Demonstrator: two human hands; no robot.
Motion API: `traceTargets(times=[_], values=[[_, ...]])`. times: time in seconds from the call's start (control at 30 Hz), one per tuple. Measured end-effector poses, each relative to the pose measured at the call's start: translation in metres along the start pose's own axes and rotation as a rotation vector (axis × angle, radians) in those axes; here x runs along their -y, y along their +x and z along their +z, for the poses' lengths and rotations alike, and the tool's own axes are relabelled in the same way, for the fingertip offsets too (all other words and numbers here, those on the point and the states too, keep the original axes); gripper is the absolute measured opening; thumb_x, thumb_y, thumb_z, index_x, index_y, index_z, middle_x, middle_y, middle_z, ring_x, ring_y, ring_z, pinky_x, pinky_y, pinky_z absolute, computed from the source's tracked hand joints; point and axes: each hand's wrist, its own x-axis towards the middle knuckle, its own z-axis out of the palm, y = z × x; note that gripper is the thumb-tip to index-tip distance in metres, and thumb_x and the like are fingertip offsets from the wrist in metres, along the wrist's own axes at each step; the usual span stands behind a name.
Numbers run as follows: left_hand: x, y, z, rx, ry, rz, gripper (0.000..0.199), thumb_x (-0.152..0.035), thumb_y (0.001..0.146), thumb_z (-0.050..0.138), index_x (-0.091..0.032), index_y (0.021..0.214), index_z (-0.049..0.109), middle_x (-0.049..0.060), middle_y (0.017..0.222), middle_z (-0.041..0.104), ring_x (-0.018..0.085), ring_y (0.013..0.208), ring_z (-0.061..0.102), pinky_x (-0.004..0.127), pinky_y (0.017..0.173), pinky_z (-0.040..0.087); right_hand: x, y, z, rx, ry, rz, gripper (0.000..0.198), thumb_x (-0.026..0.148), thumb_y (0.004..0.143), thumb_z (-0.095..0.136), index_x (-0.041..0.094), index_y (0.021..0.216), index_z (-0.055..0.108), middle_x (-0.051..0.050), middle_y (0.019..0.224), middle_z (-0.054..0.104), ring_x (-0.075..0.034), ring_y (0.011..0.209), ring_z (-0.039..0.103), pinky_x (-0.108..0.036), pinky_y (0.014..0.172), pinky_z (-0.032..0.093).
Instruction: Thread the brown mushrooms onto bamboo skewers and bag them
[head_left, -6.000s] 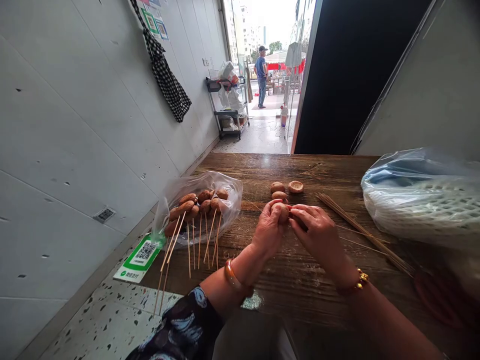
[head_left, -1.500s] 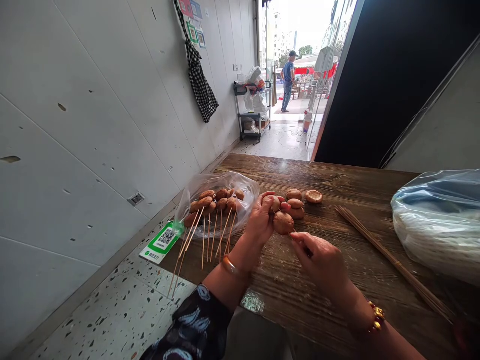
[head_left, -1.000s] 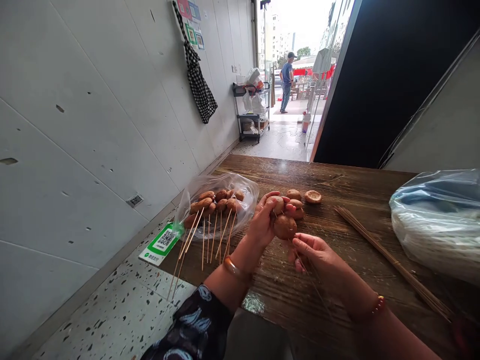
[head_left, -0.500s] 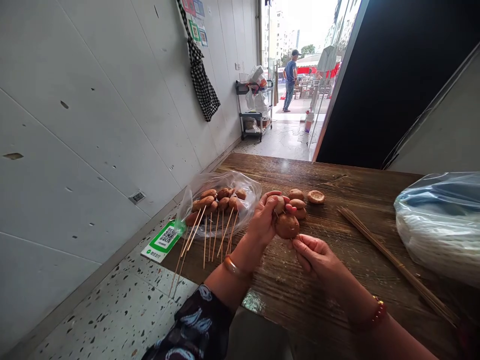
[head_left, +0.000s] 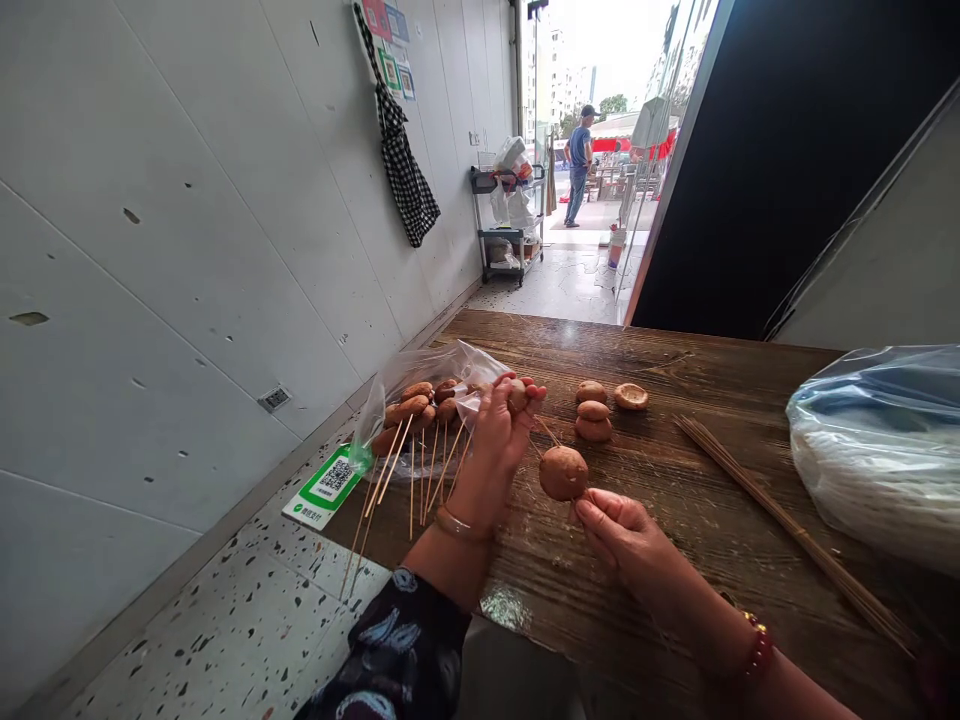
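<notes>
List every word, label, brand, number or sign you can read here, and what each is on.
"微信支付": small but legible, on the green-and-white card.
Line under that card's QR code: too small to read.
Colored wall stickers: too small to read.
Dark scribble on the pale wall: too small to read.

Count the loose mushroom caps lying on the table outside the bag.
4: an upturned cap, a domed cap to its left, and two overlapping just nearer the wearer, an upper cap and a lower cap. More could be hidden behind these.
</notes>
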Motion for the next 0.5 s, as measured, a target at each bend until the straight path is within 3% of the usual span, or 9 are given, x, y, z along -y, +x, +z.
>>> traceTargets(times=[0.1,0.3,0.5], values=[[-0.004,0.004,-0.001,-0.036,-0.026,-0.010,0.012,-0.018,0.083,0.057,-0.016,0.094,0.053,0.003,0.079,0.066,0.012,0.072,0.065,0.038,0.090,0.052,0.001,-0.003,0.002,-0.012,-0.015,-0.022,0.043,0.060,0.079,0.064,0.020,0.072,0.050,0.010,0.045,0.031,-0.005,0.040,0.021,-0.022,0.039,0.012],[0.010,-0.009,0.006,0.113,-0.083,-0.169,0.019,-0.028,0.089,0.051,-0.014,0.101,0.057,0.010,0.091,0.068,0.020,0.088,0.068,0.041,0.092,0.052,0.011,-0.001,-0.010,-0.176,0.102,-0.074,0.040,0.057,0.075,0.071,0.021,0.075,0.054,0.010,0.048,0.033,-0.005,0.041,0.020,-0.021,0.039,0.016],[0.009,-0.009,0.006,0.104,-0.094,-0.175,0.017,-0.021,0.086,0.054,-0.013,0.100,0.059,0.012,0.096,0.069,0.024,0.101,0.067,0.042,0.095,0.051,0.013,-0.002,-0.012,-0.168,0.026,-0.049,0.043,0.060,0.079,0.064,0.021,0.071,0.048,0.010,0.042,0.037,-0.004,0.035,0.021,-0.020,0.034,0.016]])
